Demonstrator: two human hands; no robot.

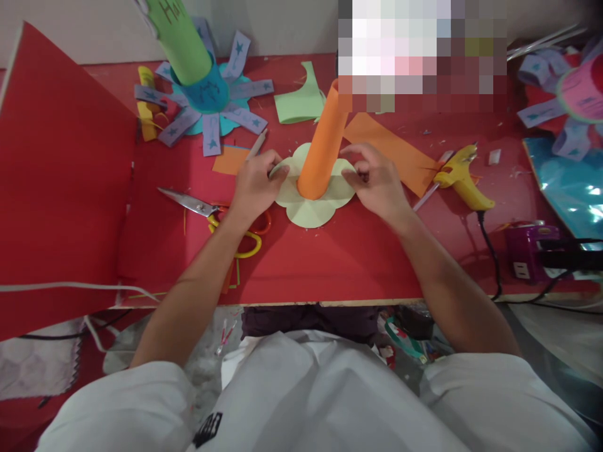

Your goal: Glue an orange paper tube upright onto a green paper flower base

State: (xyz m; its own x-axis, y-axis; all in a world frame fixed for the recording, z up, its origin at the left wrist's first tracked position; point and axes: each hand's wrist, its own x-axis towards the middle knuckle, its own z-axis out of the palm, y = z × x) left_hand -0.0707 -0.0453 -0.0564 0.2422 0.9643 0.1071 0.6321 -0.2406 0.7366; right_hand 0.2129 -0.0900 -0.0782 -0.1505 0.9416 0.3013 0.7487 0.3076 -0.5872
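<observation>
Pinching a pale green paper flower (310, 216) by opposite edges with left hand (258, 185) and right hand (379, 185), centred between both grips beneath a standing orange paper tube (322, 141), probably light, bendy and easily creased, so best held gently by the rim, without squeezing the tube.

Orange tube (321, 143) partly pixelated; green tube (186, 47) cut off above.
</observation>
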